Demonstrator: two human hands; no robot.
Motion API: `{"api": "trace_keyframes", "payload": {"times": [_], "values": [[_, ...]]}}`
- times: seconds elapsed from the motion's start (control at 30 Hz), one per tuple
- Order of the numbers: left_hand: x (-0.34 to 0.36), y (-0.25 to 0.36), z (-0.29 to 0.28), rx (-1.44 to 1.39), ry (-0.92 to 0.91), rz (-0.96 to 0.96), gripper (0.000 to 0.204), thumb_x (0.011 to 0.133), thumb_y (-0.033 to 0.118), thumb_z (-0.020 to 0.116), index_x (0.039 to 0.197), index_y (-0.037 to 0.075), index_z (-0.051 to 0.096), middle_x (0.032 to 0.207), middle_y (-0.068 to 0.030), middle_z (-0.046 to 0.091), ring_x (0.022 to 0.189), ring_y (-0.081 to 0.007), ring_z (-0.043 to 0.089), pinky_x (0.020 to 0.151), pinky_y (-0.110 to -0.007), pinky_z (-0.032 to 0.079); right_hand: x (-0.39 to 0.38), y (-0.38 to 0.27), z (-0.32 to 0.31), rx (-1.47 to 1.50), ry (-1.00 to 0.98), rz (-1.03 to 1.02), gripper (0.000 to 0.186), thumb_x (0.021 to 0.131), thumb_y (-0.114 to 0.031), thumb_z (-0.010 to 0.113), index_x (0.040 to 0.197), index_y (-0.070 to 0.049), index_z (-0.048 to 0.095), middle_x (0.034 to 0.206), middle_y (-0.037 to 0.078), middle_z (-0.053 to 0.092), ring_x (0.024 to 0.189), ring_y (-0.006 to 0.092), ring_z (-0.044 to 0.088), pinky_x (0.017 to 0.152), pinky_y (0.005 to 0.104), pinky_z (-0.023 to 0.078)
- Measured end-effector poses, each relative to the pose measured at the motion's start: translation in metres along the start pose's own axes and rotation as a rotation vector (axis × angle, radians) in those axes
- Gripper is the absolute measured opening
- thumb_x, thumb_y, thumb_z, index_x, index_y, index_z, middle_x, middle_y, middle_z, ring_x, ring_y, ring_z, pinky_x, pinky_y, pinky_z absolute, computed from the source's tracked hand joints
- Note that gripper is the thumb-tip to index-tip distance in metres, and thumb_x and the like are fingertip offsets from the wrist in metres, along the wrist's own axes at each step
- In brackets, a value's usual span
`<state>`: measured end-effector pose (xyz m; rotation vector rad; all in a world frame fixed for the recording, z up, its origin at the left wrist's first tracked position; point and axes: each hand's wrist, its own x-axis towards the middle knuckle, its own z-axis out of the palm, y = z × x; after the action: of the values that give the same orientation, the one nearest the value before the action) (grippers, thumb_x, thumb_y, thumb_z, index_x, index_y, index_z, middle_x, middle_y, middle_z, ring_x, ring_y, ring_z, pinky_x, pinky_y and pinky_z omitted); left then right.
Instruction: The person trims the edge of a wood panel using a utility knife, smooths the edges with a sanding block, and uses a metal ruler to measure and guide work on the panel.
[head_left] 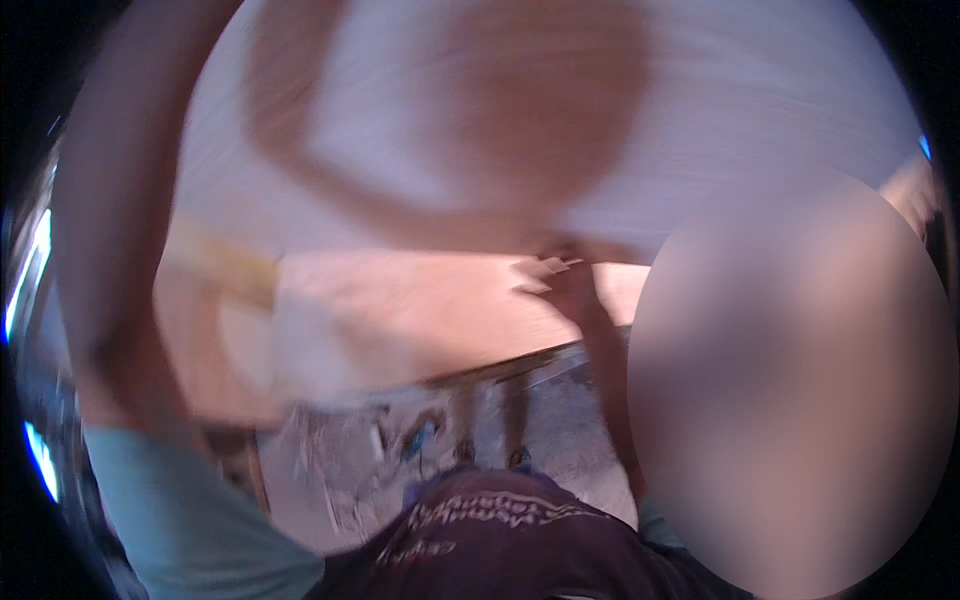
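My left arm reaches up the left side and out past the top edge, so its hand is hidden. My right hand is raised at the lower edge of a large pale board, fingers smeared by motion; whether they grip it or something small is unclear. Broad shadows of a head and arm fall on the board. Below it lies a pinkish wooden surface with a yellowish strip at its left.
At the far right another person's hand shows at the board, beside a large blurred oval. A rough grey floor with scattered debris lies below the wooden surface, with two feet near my dark shirt.
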<state>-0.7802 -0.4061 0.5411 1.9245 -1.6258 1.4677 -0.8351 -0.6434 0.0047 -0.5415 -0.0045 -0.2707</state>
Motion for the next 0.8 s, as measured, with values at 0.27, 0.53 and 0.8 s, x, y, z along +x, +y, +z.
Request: {"api": "trace_keyframes", "payload": {"times": [0.27, 0.53, 0.8], "values": [[-0.068, -0.035, 0.119, -0.455, 0.106, -0.052, 0.035, 0.091, 0.03, 0.085, 0.084, 0.001, 0.066, 0.072, -0.0013, 0.055, 0.064, -0.0112, 0.049, 0.058, -0.029, 0.04, 0.031, 0.134, -0.034, 0.261, 0.475, 0.117, 0.019, 0.086, -0.02, 0.067, 0.101, -0.022, 0.055, 0.111, 0.006, 0.054, 0.124, 0.0356, 0.06, 0.095, 0.053, 0.046], [-0.127, -0.048, 0.125, -0.503, 0.234, 0.164, 0.041, 0.083, 0.033, 0.09, 0.078, 0.004, 0.063, 0.065, -0.01, 0.052, 0.053, -0.0224, 0.051, 0.051, -0.036, 0.04, 0.054, 0.176, -0.02, 0.202, 0.671, 0.216, 0.027, 0.088, -0.023, 0.067, 0.11, -0.013, 0.054, 0.116, 0.004, 0.055, 0.128, 0.0325, 0.059, 0.104, 0.055, 0.044], [-0.16, -0.028, 0.11, -0.449, 0.156, 0.192, 0.045, 0.079, 0.032, 0.092, 0.079, 0.005, 0.056, 0.064, -0.0075, 0.045, 0.053, -0.0222, 0.048, 0.052, -0.037, 0.042, 0.011, 0.14, 0.018, 0.014, 0.654, -0.006, 0.019, 0.09, -0.019, 0.066, 0.103, -0.011, 0.056, 0.108, 0.008, 0.061, 0.12, 0.0335, 0.065, 0.104, 0.0571, 0.045]]}}
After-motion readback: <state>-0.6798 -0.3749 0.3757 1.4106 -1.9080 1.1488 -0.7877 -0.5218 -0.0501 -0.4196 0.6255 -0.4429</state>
